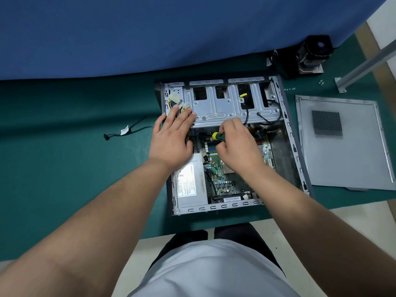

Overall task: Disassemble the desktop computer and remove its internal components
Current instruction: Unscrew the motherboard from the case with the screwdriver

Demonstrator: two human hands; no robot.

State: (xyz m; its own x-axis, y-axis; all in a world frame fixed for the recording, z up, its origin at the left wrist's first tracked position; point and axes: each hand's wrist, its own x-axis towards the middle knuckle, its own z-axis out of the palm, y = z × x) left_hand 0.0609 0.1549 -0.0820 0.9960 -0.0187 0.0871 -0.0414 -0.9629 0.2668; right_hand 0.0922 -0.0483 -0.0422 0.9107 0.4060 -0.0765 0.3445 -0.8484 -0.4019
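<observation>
The right hand is curled around a screwdriver with a green handle and yellow end cap, holding it over the green motherboard just below the edge of the silver metal drive cage; the tool's tip is hidden behind the fingers. The left hand lies flat with its fingers straight and spread, the fingertips pressing on the left end of the drive cage, right beside a bundle of yellow and black power cables with white plastic connectors. Both hands reach into the open grey desktop computer case, which lies on its side on the green mat-covered surface with its interior facing up. Inside it, a silver boxed power supply with a white label sits in the near left corner, next to the motherboard. The flat grey side panel with a perforated vent patch lies on the surface just right of the case. A loose black cable with a white tag rests well to the left of the case. A black cooler fan on a metal heatsink stands beyond the far right corner of the case, close to a blue partition, and a few small silver screws lie near that corner.
</observation>
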